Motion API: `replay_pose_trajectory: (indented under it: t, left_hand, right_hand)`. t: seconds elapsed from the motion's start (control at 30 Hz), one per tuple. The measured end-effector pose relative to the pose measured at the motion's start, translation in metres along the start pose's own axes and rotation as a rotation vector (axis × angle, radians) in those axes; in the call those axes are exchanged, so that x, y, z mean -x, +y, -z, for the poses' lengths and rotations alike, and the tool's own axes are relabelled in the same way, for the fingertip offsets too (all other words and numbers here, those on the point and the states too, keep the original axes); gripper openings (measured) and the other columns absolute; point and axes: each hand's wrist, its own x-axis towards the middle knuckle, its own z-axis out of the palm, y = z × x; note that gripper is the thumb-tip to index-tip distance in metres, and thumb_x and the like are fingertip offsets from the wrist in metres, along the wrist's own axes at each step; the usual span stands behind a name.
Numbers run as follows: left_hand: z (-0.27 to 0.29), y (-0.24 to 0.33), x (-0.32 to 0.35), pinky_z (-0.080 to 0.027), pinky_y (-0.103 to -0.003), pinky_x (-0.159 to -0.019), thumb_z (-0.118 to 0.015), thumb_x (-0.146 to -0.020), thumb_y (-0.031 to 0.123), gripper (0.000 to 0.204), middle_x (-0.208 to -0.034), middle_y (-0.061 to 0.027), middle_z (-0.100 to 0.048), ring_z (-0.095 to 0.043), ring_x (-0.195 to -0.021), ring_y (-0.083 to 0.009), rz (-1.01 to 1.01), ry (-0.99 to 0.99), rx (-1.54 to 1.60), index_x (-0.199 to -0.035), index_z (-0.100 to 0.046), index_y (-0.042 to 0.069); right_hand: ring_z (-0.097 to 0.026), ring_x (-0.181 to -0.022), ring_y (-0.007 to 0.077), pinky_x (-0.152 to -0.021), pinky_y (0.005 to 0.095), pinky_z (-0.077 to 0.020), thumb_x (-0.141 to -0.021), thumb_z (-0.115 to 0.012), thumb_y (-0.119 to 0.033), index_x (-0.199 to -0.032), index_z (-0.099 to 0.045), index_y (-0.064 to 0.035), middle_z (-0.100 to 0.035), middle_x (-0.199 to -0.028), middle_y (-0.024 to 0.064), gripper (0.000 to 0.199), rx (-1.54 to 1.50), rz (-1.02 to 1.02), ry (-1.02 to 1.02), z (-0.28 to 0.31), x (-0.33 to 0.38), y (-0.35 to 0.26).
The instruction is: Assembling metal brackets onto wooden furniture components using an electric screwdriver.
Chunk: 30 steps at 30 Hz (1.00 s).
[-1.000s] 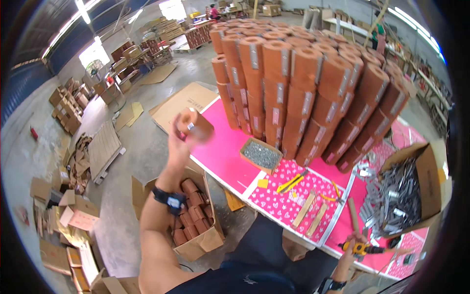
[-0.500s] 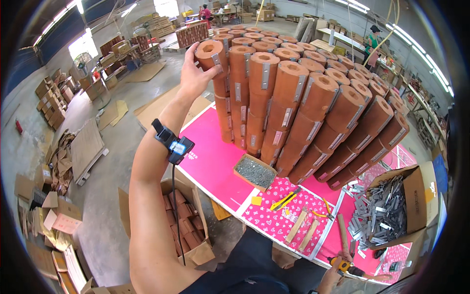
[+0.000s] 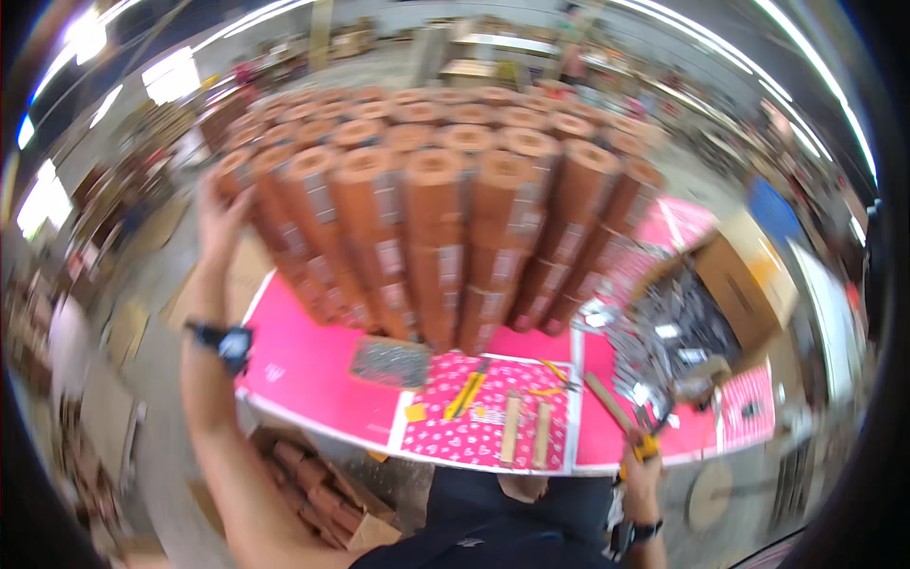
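Tall stacks of reddish-brown hollow cylinders (image 3: 436,218), with metal strips down their sides, stand packed together on the pink-topped table (image 3: 303,337). My left hand (image 3: 224,216) reaches out to the far-left stack, its thumb and fingers closed around the top cylinder (image 3: 235,169). Low at the right, my right hand (image 3: 642,471) is wrapped around a yellow-and-black drill (image 3: 648,446), its front end pointing up toward a pile of metal strips (image 3: 678,327). Motion blur smears both hands and hides the drill's finer shape.
A small box of metal bits (image 3: 390,362), yellow cutters (image 3: 466,391), pliers (image 3: 555,377) and two wooden sticks (image 3: 512,429) lie before the stacks. A cardboard box (image 3: 735,284) stands at the right. Below the table's left edge, another box (image 3: 355,484) holds brown pieces.
My view has swung, shifting the stacks left in the picture. My left hand stays on the top cylinder at the far left. My right hand has raised the drill, turning its front end upward.
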Motion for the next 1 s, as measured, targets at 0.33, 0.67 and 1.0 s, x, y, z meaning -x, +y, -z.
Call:
replay_pose_trajectory:
  t: [0.33,0.67,1.0]
  left_hand:
    - [0.023,0.032,0.205,-0.046,-0.034,-0.09,-0.054,-0.1,0.01,0.014,-0.105,-0.0086,-0.061,-0.056,-0.101,-0.0193,0.09,-0.082,-0.089,-0.102,-0.06,-0.002]
    - [-0.018,0.131,0.46,-0.051,-0.027,-0.081,-0.065,-0.093,0.01,0.014,-0.103,-0.0046,-0.071,-0.066,-0.089,-0.0146,1.528,-2.329,0.294,-0.104,-0.069,0.003]
    - [-0.112,0.13,0.496,-0.051,-0.027,-0.082,-0.065,-0.093,0.011,0.015,-0.103,-0.0044,-0.071,-0.065,-0.09,-0.0144,1.126,-2.244,0.108,-0.105,-0.069,0.003]
  right_hand:
    - [-0.066,-0.1,0.0404,-0.082,0.0474,-0.0539,-0.078,-0.073,-0.022,-0.121,-0.06,-0.002,-0.066,-0.111,0.0244,0.049,0.772,0.104,-0.188,-0.07,-0.079,0.012]
    - [-0.054,-0.117,0.0347,-0.095,0.0448,-0.0505,-0.079,-0.071,-0.012,-0.121,-0.06,-0.0004,-0.058,-0.118,0.0168,0.046,1.039,0.364,-0.413,-0.058,-0.117,0.006]
    - [-0.068,-0.087,0.0258,-0.077,0.0376,-0.0534,-0.087,-0.066,-0.023,-0.1,-0.072,-0.0064,-0.072,-0.093,0.0118,0.022,0.909,-0.56,-1.14,0.129,0.011,-0.058]
